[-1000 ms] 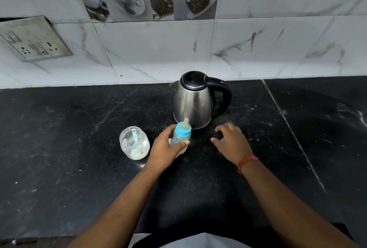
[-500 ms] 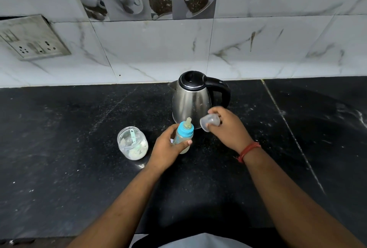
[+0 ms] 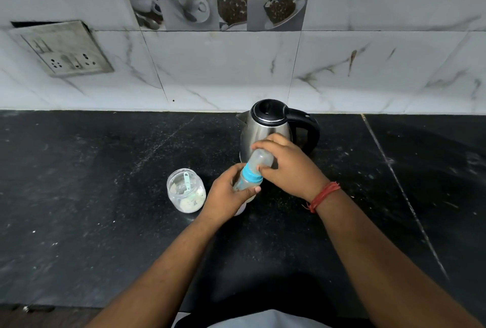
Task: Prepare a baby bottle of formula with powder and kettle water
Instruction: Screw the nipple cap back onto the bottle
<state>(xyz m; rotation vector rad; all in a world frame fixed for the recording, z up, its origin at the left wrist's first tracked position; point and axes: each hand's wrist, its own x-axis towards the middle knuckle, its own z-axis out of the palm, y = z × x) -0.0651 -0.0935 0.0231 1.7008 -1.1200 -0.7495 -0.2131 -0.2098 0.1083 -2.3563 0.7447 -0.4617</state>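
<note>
Blue-collared baby bottle [image 3: 246, 181] gripped by both hands on the black counter [image 3: 92, 196].
Left hand [image 3: 227, 193] wraps its body; right hand [image 3: 289, 167] clamps the clear cap [image 3: 260, 160]. Steel kettle [image 3: 265, 127] at twelve o'clock, powder jar [image 3: 186, 191] at nine.

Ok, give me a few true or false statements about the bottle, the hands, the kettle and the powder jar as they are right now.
1. The left hand grips the baby bottle. True.
2. The right hand rests flat on the counter. False: it holds the clear cap over the bottle's top.
3. The kettle has its lid closed. True.
4. The powder jar stands to the right of the kettle. False: it stands left of the bottle.
5. A scoop lies in the jar. True.
</note>
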